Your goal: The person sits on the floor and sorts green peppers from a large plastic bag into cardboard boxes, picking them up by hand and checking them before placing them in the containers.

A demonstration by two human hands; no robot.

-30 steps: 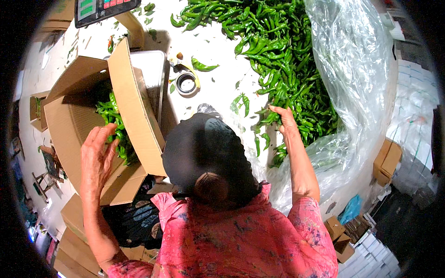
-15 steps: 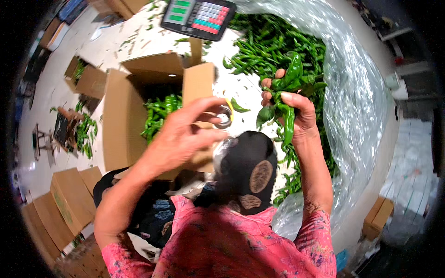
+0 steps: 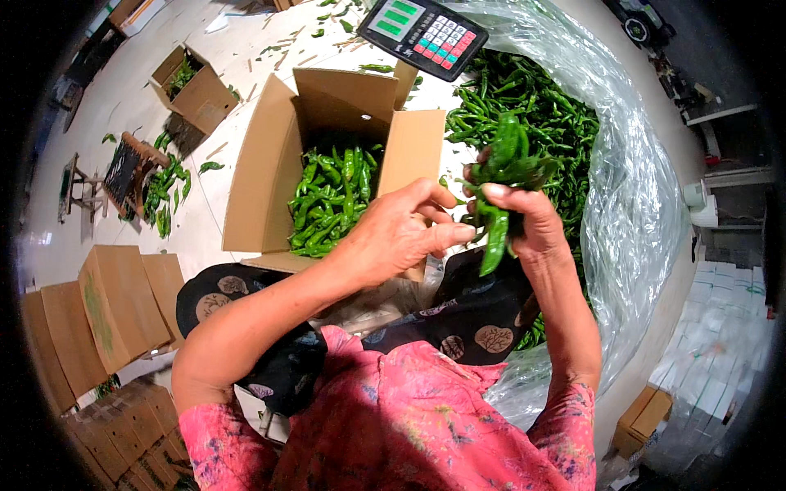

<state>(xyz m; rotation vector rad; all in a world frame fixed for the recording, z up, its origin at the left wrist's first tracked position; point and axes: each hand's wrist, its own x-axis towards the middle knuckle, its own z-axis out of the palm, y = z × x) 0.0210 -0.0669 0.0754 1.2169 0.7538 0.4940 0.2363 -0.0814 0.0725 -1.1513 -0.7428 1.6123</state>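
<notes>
My right hand (image 3: pixel 534 219) is closed around a bunch of green peppers (image 3: pixel 509 155) with some leaves among them; one pepper points down below the thumb. Close to its left, my left hand (image 3: pixel 401 229) has curled fingers, thumb and forefinger apart, and I see nothing held in it. Its fingertips are near the stems and leaves of the bunch; whether they touch is hard to tell. An open cardboard box (image 3: pixel 266 164) left of my hands contains green peppers (image 3: pixel 332 196). Behind my right hand lies a large heap of green peppers (image 3: pixel 540 90) on clear plastic sheeting (image 3: pixel 634 172).
A scale display with keypad (image 3: pixel 422 34) stands beyond the box. On the left are a small carton (image 3: pixel 201 102), a low stool (image 3: pixel 131 176) and scattered peppers (image 3: pixel 164 188). Folded cartons (image 3: pixel 123 307) stand at lower left. White packs (image 3: pixel 704 335) and a small box (image 3: pixel 643 419) are at right.
The view has shifted, so the box and scale appear farther right. My left hand has come nearer the bunch, its fingers more curled. My right hand still holds the peppers.
</notes>
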